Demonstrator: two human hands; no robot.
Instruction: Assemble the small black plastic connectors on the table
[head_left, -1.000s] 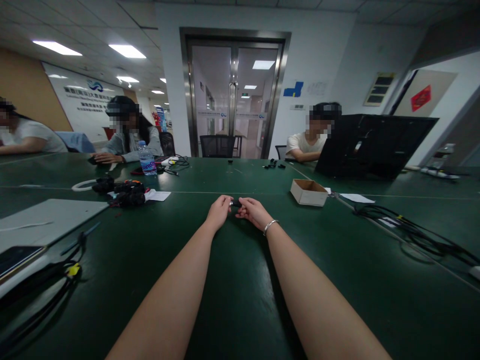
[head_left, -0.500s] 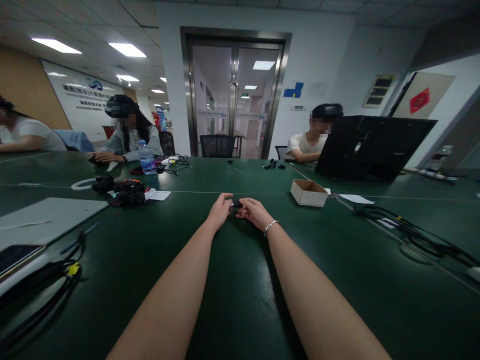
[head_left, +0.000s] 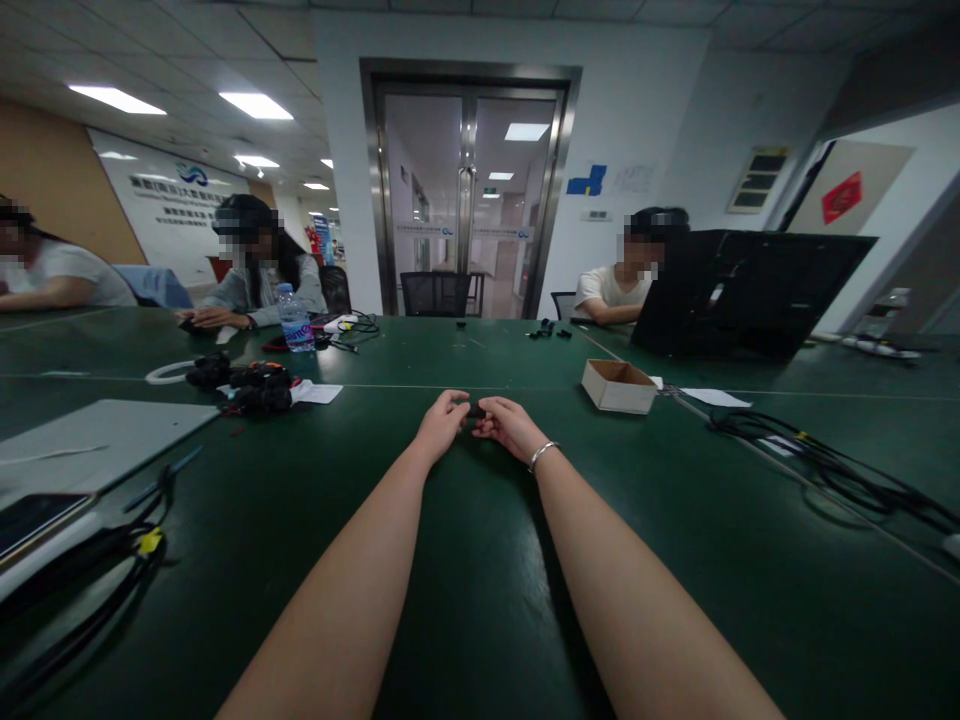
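Note:
A small black stick-shaped piece [head_left: 475,410] is held between my two hands, just above the green table [head_left: 480,560]. My left hand [head_left: 441,425] pinches its left end with thumb and index finger. On the other side, my right hand [head_left: 511,425] grips the right end, fingers curled beneath. A silver bangle [head_left: 541,457] circles my right wrist. Fingertips cover much of the piece, so its exact kind is too small to make out.
An open cardboard box [head_left: 619,387] stands right of my hands. Small black pieces [head_left: 549,329] lie farther back. Left are a bottle [head_left: 296,320], a black cable bundle [head_left: 259,385], a laptop [head_left: 112,440] and a phone [head_left: 41,520]. A monitor [head_left: 750,295] and cables [head_left: 817,465] are right; co-workers sit around.
My left fingers have closed in on the piece's left end; the silvery part that showed there is no longer visible. My right hand has barely moved.

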